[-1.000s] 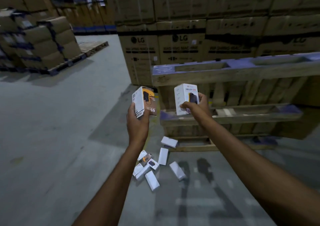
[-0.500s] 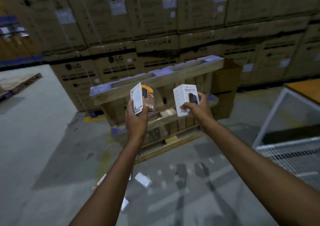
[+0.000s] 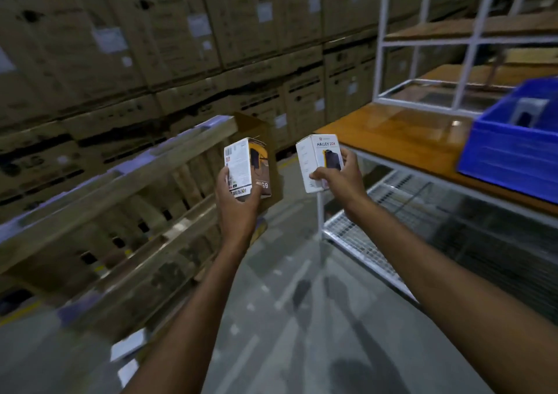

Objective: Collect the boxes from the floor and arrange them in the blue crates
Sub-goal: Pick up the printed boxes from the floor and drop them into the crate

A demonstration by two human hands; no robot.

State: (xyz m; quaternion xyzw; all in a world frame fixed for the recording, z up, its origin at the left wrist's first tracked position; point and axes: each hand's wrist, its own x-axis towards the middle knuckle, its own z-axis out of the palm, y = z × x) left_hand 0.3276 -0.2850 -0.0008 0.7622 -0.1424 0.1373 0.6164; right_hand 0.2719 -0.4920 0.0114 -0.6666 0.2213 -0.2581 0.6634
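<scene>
My left hand (image 3: 238, 203) grips a white and orange-brown box (image 3: 246, 165) upright at chest height. My right hand (image 3: 339, 176) grips a white box (image 3: 317, 158) printed "HALLEY 20K", also upright, a little to the right of the first. A blue crate (image 3: 501, 158) stands on the wooden table top (image 3: 401, 134) at the right, with a pale box (image 3: 527, 113) inside it. Two white boxes (image 3: 129, 350) lie blurred on the floor at the lower left.
A wooden pallet (image 3: 120, 200) leans on its edge at the left. Stacked brown cartons (image 3: 181, 46) fill the background. The table has white metal legs (image 3: 320, 212), a wire mesh lower shelf (image 3: 371, 239) and a white frame rack (image 3: 428, 40) above. Grey concrete floor (image 3: 287, 303) lies between pallet and table.
The view has swung right: the table and blue crate have come into sight and the floor boxes have slid to the lower left. Both hands still hold their boxes.
</scene>
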